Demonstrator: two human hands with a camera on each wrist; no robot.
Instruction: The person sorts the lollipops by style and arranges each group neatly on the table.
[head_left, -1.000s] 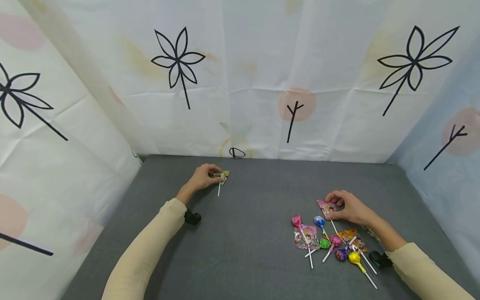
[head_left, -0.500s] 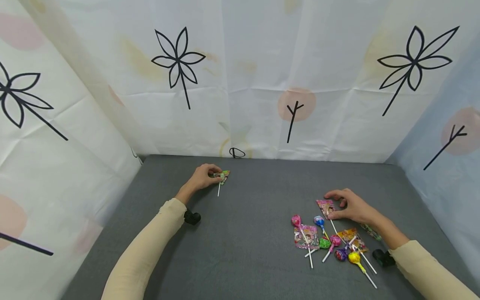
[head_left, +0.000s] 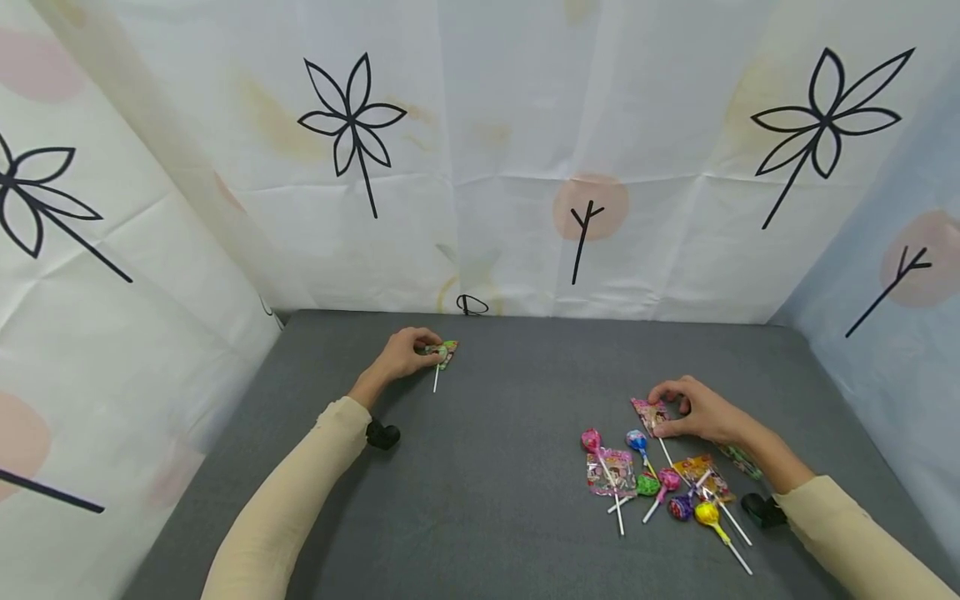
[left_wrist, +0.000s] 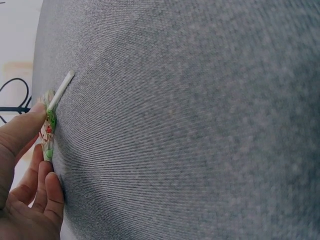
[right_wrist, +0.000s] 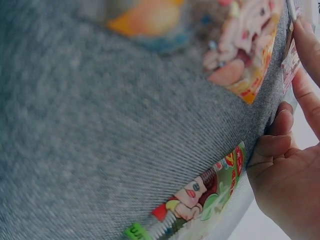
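Observation:
Near the table's back edge, my left hand [head_left: 408, 353] pinches a lollipop in a flat green wrapper [head_left: 450, 353], its white stick [left_wrist: 62, 90] pointing toward the front. On the right, my right hand [head_left: 697, 412] holds a lollipop in a flat pink wrapper [head_left: 647, 412] between thumb and fingers, close over the table. Its stick runs toward the pile. Just in front lie a blue lollipop [head_left: 637, 441] and an orange-wrapped one [head_left: 705, 473]. Beside my right wrist is a green packet [right_wrist: 200, 195], partly hidden by the arm in the head view.
More lollipops lie at the pile's front: a pink-wrapped flat one [head_left: 611, 475], round pink [head_left: 591, 440], green [head_left: 647, 484], purple [head_left: 681, 507] and yellow [head_left: 707, 513] ones, sticks crossing. A grey cloth covers the table [head_left: 480, 500]. Printed curtains [head_left: 495, 125] stand behind and at the sides.
My right wrist has shifted slightly, uncovering more of the green packet beside it. The left hand keeps its place with the green-wrapped lollipop.

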